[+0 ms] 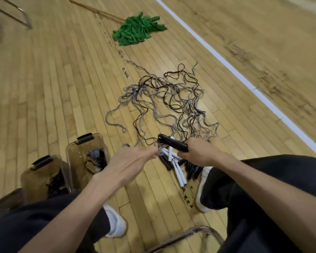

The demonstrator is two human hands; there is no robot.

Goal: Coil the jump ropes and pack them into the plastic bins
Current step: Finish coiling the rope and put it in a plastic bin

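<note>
— Fingers [150, 152]?
— Left hand [130, 165] pinches a grey rope [160, 152]; right hand [199, 154] is curled round a black handle [172, 145].
— Other ropes [168, 99]?
— Tangled on the floor [62, 88], centre frame.
— Bins?
— Two, lower left. Right bin [71, 157] holds a grey coil [95, 154]; left bin [26, 178], dark ropes [57, 183].
</note>
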